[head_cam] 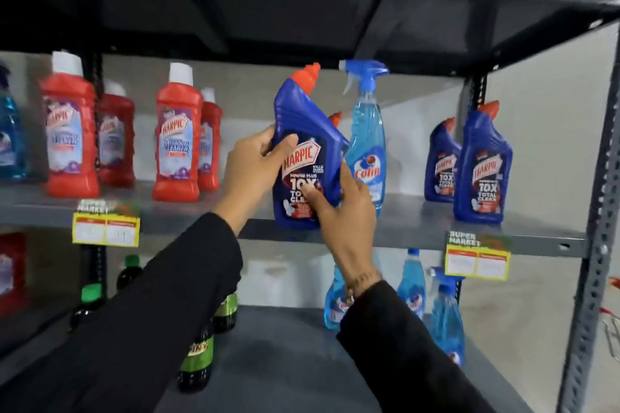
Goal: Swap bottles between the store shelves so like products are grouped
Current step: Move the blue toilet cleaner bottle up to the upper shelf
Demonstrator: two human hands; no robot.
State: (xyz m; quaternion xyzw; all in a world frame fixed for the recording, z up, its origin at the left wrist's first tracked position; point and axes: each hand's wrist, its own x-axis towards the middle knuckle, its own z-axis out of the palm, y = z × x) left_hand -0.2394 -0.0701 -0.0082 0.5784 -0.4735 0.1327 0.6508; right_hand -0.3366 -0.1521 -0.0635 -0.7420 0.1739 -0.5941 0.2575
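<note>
Grey metal shelf (419,228) carried four red bottles (72,134) at its left and two blue ones (483,168) near its right edge. Both hands, left hand (255,164) and right hand (342,208), held one blue Harpic bottle (307,151) at the front edge, beside one Colin sprayer (367,131).

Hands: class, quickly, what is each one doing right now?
Left hand: closed around the blue Harpic bottle.
Right hand: also gripping the same bottle.

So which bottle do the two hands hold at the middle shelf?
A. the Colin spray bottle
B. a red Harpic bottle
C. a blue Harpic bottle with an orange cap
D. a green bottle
C: the left hand and right hand both grip the blue Harpic bottle; the Colin spray bottle stands behind it.
</note>
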